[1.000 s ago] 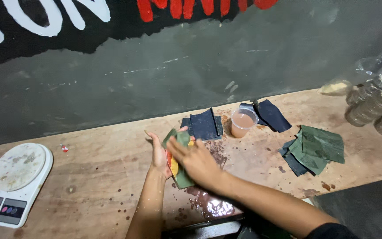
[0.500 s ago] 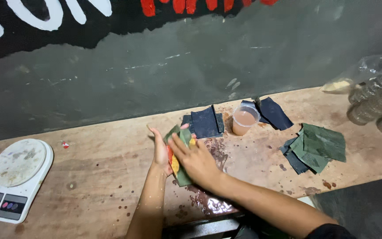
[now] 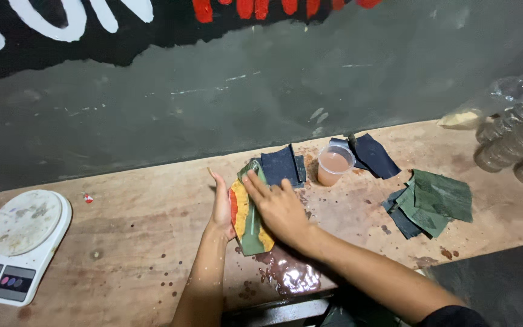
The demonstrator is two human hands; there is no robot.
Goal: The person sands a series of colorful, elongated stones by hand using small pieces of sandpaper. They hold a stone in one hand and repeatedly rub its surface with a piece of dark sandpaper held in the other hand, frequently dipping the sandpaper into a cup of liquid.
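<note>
In the head view, a rough plywood desk (image 3: 122, 242), stained with reddish-brown spots, runs along a dark grey wall (image 3: 273, 91) that bears large painted letters in white at the upper left and red at the top centre, on a black band. Near the middle of the desk lies a folded green leaf wrap (image 3: 250, 221) with yellow and red filling showing along its left side. The left hand (image 3: 221, 203) stands on edge against the wrap's left side, fingers straight and together, gripping nothing. The right hand (image 3: 278, 206) lies flat on top of the wrap, fingers spread and extended, pressing rather than grasping. Just behind the wrap, toward the far edge, sit dark blue-green leaf squares (image 3: 281, 165), and beside them a small clear plastic cup (image 3: 334, 165) of pinkish-brown liquid. More dark leaf pieces (image 3: 370, 154) lie beyond the cup. Toward the right end a stack of matte green leaf sheets (image 3: 434, 200) rests. At the far right corner, rolls of round flat discs in clear plastic sleeves (image 3: 516, 148) lie beside a crumpled transparent bag (image 3: 485, 106) holding something pale. At the left end sits a white digital kitchen scale (image 3: 19, 242) with a round smudged platform. A glossy wet patch (image 3: 295, 275) shines at the near edge.
</note>
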